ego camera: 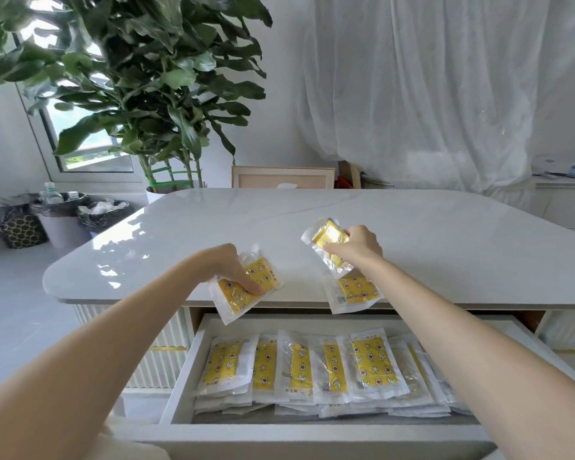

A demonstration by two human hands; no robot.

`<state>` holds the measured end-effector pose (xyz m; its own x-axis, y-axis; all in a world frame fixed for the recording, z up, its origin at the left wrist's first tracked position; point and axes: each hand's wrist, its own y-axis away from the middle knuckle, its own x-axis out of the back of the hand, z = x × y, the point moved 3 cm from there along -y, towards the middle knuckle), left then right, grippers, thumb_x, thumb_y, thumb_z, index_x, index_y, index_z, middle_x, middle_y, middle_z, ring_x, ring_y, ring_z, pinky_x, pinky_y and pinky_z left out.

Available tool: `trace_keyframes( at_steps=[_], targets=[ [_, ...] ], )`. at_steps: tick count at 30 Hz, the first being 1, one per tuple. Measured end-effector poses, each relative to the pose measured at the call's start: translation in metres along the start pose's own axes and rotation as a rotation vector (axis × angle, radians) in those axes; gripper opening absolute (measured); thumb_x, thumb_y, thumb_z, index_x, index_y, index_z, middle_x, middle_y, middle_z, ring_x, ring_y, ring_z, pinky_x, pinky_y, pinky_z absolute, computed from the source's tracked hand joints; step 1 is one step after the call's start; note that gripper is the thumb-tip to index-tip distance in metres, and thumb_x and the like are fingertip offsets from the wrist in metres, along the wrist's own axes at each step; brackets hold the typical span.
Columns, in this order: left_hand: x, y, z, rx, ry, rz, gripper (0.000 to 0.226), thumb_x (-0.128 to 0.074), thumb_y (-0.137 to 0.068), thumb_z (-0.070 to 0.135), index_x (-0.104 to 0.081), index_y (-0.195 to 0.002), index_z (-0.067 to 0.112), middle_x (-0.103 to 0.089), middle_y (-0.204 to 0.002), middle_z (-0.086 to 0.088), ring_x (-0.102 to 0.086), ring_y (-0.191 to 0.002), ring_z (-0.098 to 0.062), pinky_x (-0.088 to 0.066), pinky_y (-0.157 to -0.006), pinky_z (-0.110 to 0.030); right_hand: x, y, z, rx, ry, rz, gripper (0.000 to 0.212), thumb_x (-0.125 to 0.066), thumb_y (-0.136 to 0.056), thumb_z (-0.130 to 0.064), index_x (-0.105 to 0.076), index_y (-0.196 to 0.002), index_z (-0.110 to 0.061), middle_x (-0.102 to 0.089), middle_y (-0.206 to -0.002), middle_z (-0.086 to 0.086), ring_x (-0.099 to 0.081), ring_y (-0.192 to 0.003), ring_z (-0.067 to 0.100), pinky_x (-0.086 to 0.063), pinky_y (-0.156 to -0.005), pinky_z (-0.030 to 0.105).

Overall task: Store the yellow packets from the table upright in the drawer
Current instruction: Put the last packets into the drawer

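Along the edge of the glossy white tabletop (412, 227), gathering: pinching a flat yellow star-printed plastic packet (233, 297) in the left hand (234, 268) at seven o'clock, clutching a crinkled yellow bunch (329, 236) in the right hand (361, 245) at five. Next, probably: standing both upright in the open white drawer (186, 376) at six.

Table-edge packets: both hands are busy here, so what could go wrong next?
The loose packet overhangs the table edge just below the right hand, which grips a raised packet; a brush could knock it off. The left hand holds the left packet over the edge too. The stored packets in the drawer lean; adding more might topple them.
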<state>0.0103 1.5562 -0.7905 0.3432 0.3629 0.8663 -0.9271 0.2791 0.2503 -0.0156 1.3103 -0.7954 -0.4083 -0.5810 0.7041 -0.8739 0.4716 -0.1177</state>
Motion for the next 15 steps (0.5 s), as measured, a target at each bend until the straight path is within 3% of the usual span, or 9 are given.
trace_keyframes(
  at_steps=[3, 6, 9, 12, 15],
  targets=[
    [0.001, 0.002, -0.002, -0.018, 0.019, 0.012, 0.048, -0.081, -0.069, 0.039, -0.061, -0.101, 0.009, -0.064, -0.082, 0.000, -0.062, -0.072, -0.015, -0.049, -0.064, -0.020, 0.022, 0.004, -0.008, 0.039, -0.173, 0.036, 0.036, -0.077, -0.071, -0.031, -0.060, -0.097, -0.013, -0.063, -0.094, 0.000, -0.061, -0.089, 0.021, -0.049, -0.076, 0.031],
    [0.002, 0.007, -0.001, -0.019, 0.089, 0.025, 0.044, -0.078, -0.074, 0.039, -0.063, -0.102, 0.009, -0.066, -0.082, -0.001, -0.063, -0.071, -0.016, -0.051, -0.066, -0.022, 0.033, 0.007, -0.010, -0.006, -0.199, -0.095, 0.051, -0.083, -0.066, -0.030, -0.057, -0.103, -0.008, -0.064, -0.101, 0.003, -0.064, -0.093, 0.020, -0.050, -0.068, 0.028],
    [0.003, 0.014, 0.001, -0.016, 0.205, -0.004, 0.032, -0.075, -0.078, 0.035, -0.063, -0.096, 0.011, -0.067, -0.081, 0.000, -0.064, -0.070, -0.015, -0.051, -0.063, -0.023, 0.030, 0.011, 0.005, -0.085, -0.108, -0.199, 0.056, -0.085, -0.064, -0.030, -0.059, -0.109, -0.007, -0.067, -0.107, 0.009, -0.066, -0.098, 0.024, -0.055, -0.075, 0.034],
    [0.002, 0.021, 0.005, -0.027, 0.288, -0.023, 0.027, -0.075, -0.078, 0.035, -0.063, -0.091, 0.014, -0.068, -0.082, 0.000, -0.065, -0.073, -0.015, -0.050, -0.061, -0.022, 0.023, 0.020, 0.029, -0.138, 0.019, -0.187, 0.049, -0.083, -0.065, -0.032, -0.062, -0.100, -0.005, -0.068, -0.102, 0.010, -0.067, -0.091, 0.025, -0.056, -0.075, 0.035],
    [-0.001, 0.028, 0.010, -0.047, 0.323, -0.061, 0.022, -0.075, -0.078, 0.033, -0.063, -0.085, 0.016, -0.069, -0.077, 0.002, -0.066, -0.067, -0.012, -0.050, -0.055, -0.020, 0.020, 0.026, 0.038, -0.168, 0.043, -0.195, 0.058, -0.085, -0.053, -0.042, -0.063, -0.097, -0.012, -0.068, -0.100, 0.007, -0.065, -0.096, 0.025, -0.056, -0.082, 0.035]
  ],
)
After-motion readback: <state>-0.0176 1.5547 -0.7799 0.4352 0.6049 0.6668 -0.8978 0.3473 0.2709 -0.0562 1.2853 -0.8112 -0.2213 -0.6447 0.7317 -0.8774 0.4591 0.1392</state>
